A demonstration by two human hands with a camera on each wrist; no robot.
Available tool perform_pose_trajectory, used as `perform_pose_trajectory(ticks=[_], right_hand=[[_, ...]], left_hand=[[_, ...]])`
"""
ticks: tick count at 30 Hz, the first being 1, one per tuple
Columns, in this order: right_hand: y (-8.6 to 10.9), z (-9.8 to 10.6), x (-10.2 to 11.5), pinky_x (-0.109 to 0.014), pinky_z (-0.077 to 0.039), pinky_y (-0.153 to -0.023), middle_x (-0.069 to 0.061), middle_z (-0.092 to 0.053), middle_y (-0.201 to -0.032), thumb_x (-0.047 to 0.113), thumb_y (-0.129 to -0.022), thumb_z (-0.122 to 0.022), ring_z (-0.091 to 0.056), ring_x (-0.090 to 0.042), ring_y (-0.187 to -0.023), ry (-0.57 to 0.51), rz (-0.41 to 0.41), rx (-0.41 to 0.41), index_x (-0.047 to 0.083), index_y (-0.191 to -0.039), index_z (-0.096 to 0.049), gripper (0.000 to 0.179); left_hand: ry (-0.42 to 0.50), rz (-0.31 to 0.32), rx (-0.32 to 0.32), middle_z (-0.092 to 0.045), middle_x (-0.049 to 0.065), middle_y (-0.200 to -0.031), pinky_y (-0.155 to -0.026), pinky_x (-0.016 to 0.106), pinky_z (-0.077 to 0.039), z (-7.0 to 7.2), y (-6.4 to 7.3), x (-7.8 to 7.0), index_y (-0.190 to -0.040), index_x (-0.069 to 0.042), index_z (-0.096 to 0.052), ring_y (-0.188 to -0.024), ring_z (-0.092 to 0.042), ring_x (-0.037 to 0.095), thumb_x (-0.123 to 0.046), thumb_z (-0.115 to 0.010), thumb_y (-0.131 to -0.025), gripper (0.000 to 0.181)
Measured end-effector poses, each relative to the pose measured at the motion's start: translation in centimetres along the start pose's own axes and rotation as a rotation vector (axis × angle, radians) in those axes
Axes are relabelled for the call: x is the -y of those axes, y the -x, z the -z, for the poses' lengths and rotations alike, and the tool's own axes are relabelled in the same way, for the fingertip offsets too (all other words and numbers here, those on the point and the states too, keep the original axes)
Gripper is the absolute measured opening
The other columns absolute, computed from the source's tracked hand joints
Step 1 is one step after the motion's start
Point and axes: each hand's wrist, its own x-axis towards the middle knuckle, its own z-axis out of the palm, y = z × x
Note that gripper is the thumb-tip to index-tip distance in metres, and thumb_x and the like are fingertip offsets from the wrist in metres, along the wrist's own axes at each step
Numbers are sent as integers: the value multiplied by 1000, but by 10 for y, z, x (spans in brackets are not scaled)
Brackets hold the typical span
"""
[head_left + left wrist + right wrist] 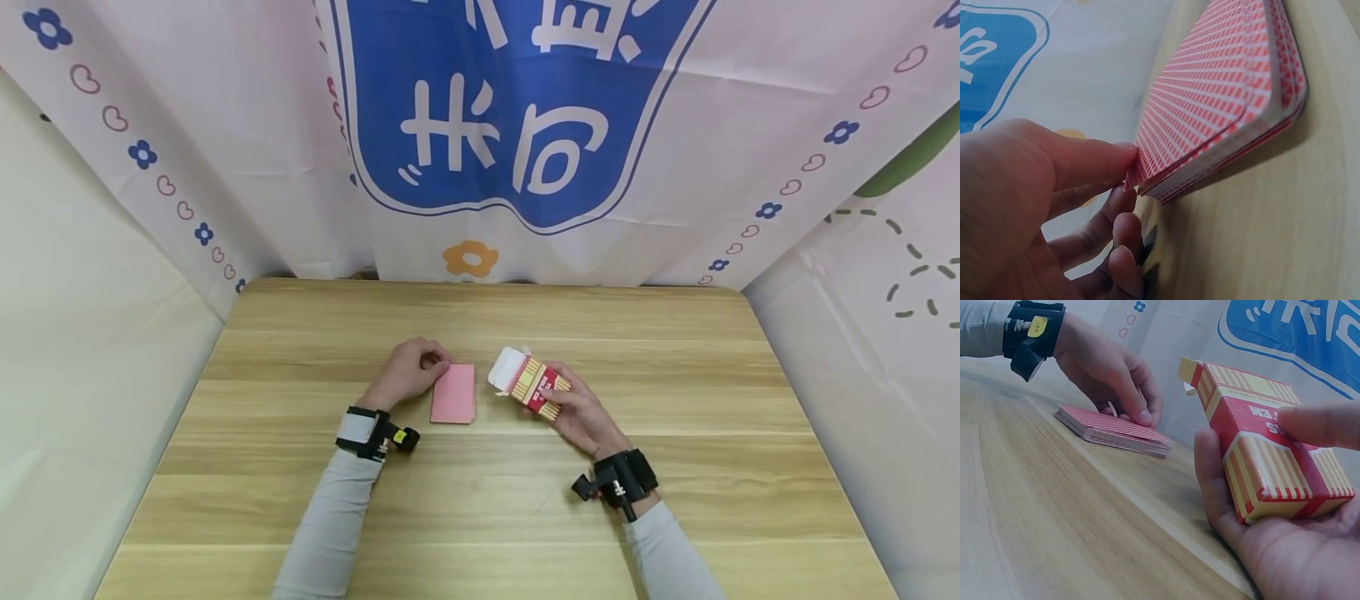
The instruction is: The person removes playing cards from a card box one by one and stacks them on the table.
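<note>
A deck of playing cards (453, 394) with red-and-white patterned backs lies face down on the table. My left hand (408, 371) pinches its far left corner between thumb and forefinger. Close up in the left wrist view, the thumb (1094, 161) presses on top of the cards (1204, 87), whose edges are slightly uneven; how many cards are pinched I cannot tell. To the right, my right hand (585, 412) holds a red and yellow striped card box (540, 387) a little off the table. The box's white flap (508, 367) stands open toward the deck. Its inside is hidden.
The wooden table (480, 517) ends at the back against a white printed curtain (300, 225). Light cloth walls flank it on the left and right. Each wrist wears a black strap with a small camera, the left strap (365, 432) lying near the deck.
</note>
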Motion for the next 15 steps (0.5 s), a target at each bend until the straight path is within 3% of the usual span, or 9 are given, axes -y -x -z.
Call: perform_pose_trajectory(ticks=[15], right_hand=[[-1, 2, -1, -40, -61, -98, -14, -50, -146, -8, -106, -47, -66, -26, -123, -1, 3, 9, 17, -145, -48, 46]], left_hand=[[-26, 16, -1, -68, 7, -106, -78, 33, -52, -2, 1, -2, -106, -12, -79, -92, -61, 19, -19, -70, -105, 11]])
